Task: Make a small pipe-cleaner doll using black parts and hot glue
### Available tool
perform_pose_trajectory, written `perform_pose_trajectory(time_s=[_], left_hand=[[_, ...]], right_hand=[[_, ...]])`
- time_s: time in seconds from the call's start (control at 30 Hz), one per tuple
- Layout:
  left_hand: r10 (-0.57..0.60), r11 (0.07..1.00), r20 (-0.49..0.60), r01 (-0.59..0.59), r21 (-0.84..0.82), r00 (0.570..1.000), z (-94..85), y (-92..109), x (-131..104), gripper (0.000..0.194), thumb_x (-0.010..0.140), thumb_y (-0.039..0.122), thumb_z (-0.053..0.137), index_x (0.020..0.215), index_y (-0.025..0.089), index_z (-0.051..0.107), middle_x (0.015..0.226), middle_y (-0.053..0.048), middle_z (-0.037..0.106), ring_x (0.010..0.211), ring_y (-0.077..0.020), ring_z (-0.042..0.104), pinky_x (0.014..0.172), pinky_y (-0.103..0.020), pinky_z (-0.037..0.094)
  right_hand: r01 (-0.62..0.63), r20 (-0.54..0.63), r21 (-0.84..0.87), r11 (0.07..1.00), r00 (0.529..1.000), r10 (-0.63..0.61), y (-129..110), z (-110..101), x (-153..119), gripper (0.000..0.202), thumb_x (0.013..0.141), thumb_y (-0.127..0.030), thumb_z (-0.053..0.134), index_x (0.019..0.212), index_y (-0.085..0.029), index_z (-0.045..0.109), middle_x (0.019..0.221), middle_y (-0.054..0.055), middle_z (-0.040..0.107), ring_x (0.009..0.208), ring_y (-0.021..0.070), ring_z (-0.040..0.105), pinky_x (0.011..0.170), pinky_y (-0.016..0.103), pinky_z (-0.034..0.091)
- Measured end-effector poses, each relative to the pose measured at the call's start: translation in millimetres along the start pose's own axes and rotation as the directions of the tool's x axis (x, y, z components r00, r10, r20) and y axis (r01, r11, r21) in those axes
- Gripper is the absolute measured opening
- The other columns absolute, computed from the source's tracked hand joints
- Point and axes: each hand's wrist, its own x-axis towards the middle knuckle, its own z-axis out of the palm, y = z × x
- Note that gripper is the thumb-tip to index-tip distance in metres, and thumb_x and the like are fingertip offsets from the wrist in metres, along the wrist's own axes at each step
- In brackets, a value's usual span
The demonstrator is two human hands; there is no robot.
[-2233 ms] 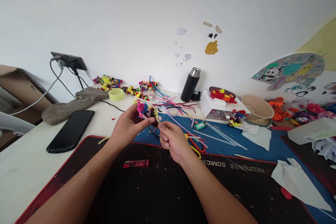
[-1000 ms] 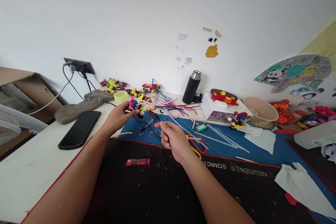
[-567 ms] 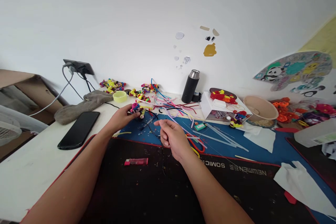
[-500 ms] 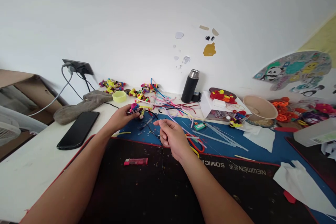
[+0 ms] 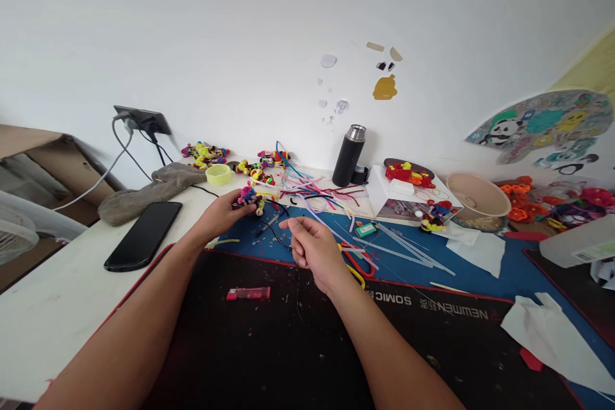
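Observation:
My left hand (image 5: pixel 223 216) is closed on a small doll-like figure (image 5: pixel 250 197) that looks made of pipe cleaners in pink, blue and yellow, above the blue mat. My right hand (image 5: pixel 307 240) is held to the right of it, with thumb pressed on the forefinger and the other fingers curled in. Whatever it pinches, if anything, is too small to make out. A thin black cord (image 5: pixel 298 307) runs past that hand onto the black mat. Nearer me lies a red lighter (image 5: pixel 248 293). Scissors with red and yellow handles (image 5: pixel 358 267) are partly behind my right wrist.
Loose pipe cleaners (image 5: pixel 317 189) lie at the back, near finished figures (image 5: pixel 204 154). A black flask (image 5: pixel 349 155), a white box (image 5: pixel 384 195) and a round tub (image 5: pixel 475 195) stand along the wall. Clear sticks (image 5: pixel 408 246) lie right; a phone (image 5: pixel 143 236) lies left.
Both hands stay almost where they were, and the figure remains in my left hand. The view has shifted very slightly.

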Motion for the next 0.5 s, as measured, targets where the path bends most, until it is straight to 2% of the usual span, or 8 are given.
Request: perform_pose_trajectory(time_s=[0.3,0.5], left_hand=[[-0.025,0.999,0.015,0.025,-0.045,1.0,-0.7,4,-1,0.056,0.081,0.068,0.069,0.11,0.02,0.072,0.105,-0.006,0.079,0.094,-0.0305,0.067,0.084,-0.037,0.05],[-0.006,0.996,-0.063,0.0,-0.085,0.998,-2.3,12,-3,0.052,0.08,0.067,0.07,0.103,0.02,0.072,0.098,-0.004,0.079,0.089,-0.028,0.067,0.08,-0.034,0.05]], right_hand=[[0.014,0.014,-0.003,1.0,1.0,-0.014,1,0,-1,0.041,0.085,-0.058,0.074,0.095,-0.018,0.072,0.053,-0.009,0.044,0.039,0.0061,0.034,0.042,0.024,0.018],[0.019,0.018,0.008,1.0,1.0,-0.02,2,0,0,0.04,0.085,-0.058,0.074,0.094,-0.019,0.072,0.052,-0.01,0.043,0.039,0.0065,0.033,0.041,0.024,0.019]])
